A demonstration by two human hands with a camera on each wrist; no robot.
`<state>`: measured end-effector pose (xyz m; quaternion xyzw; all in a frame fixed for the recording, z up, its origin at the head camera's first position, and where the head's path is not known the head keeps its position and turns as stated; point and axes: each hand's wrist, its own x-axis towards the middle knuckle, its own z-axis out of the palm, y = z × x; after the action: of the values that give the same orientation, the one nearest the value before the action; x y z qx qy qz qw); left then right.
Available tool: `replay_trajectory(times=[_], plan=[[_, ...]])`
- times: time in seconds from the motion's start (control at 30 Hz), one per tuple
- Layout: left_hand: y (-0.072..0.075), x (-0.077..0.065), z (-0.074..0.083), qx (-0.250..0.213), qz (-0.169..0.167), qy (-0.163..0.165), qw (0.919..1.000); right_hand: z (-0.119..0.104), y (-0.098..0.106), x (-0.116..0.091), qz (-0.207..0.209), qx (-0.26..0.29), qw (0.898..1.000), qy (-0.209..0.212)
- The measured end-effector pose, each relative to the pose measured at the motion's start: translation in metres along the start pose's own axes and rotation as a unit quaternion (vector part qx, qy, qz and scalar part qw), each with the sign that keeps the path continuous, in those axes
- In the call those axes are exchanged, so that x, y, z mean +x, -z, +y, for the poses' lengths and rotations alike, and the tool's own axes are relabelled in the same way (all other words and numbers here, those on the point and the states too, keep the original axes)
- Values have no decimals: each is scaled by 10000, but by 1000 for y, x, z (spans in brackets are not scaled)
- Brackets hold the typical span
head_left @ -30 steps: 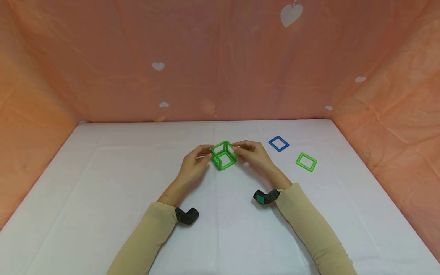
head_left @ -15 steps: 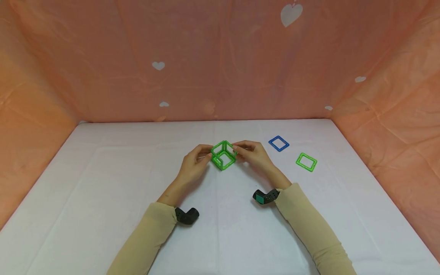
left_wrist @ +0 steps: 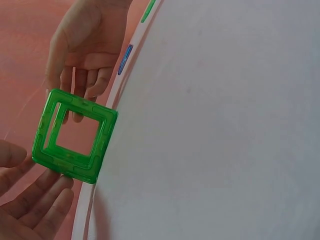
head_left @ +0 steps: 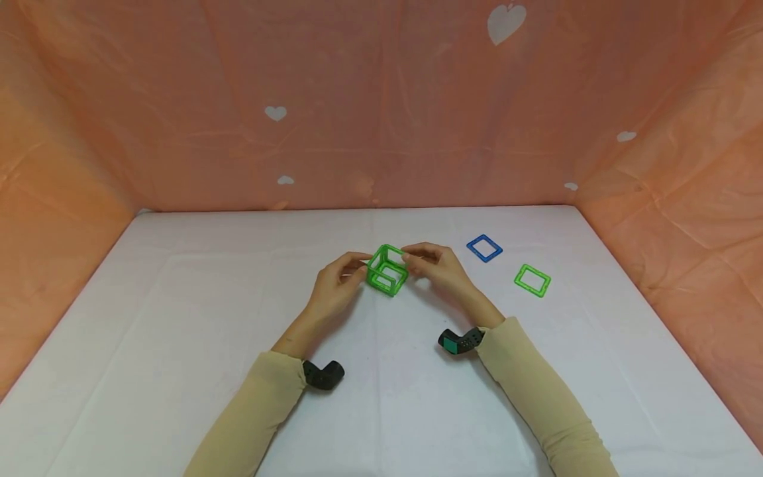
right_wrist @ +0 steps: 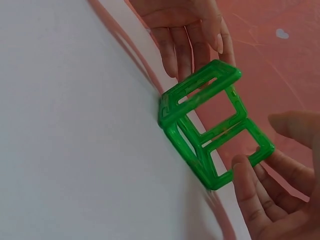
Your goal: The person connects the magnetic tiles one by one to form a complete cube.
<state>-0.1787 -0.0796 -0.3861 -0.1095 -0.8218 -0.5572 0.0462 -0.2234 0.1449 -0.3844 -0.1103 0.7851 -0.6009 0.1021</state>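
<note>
Several green square magnetic tiles are joined into an open-framed, box-like shape (head_left: 387, 289), held at the middle of the table. My left hand (head_left: 335, 285) grips it at its left side. On the opposite side my right hand (head_left: 440, 270) pinches it near the upper right edge. From the right wrist view, one square of the tile box (right_wrist: 212, 183) sits between the fingertips (right_wrist: 243, 172) of the right hand, and the squares stand at angles to each other. In the left wrist view a square face of the tile box (left_wrist: 102, 142) shows, its lower left corner by the left fingers (left_wrist: 45, 200).
A blue square tile (head_left: 473, 252) lies flat on the white-covered table (head_left: 179, 344), right of the hands. Nearer and further right lies a loose green square tile (head_left: 521, 285). An orange sheet with white hearts (head_left: 381, 132) hangs behind and at both sides.
The green tile box has turned and tilted a little between my fingers. Both hands stay almost in place, and the loose tiles have not moved on the table.
</note>
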Motion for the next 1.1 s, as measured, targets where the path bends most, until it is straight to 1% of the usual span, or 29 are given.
replay_trajectory(times=[0.2,0.4,0.6,0.83,0.97,1.1], plan=[[-1,0,0,76,-8,4,10000,0,0,0,-121,-182,9998,27],[-1,1,0,154,35,0,9999,-2,-1,0,-182,-228,9995,81],[-2,1,1,227,-29,63,9997,-3,-2,0,-351,-219,9990,139],[-1,1,0,184,-143,77,9997,-3,-3,1,-646,-152,9976,196],[-1,3,-2,284,-249,-53,9993,-3,-4,1,-781,-131,9965,277],[-2,4,-3,266,-473,-181,9984,-4,-4,0,-896,-149,9952,354]])
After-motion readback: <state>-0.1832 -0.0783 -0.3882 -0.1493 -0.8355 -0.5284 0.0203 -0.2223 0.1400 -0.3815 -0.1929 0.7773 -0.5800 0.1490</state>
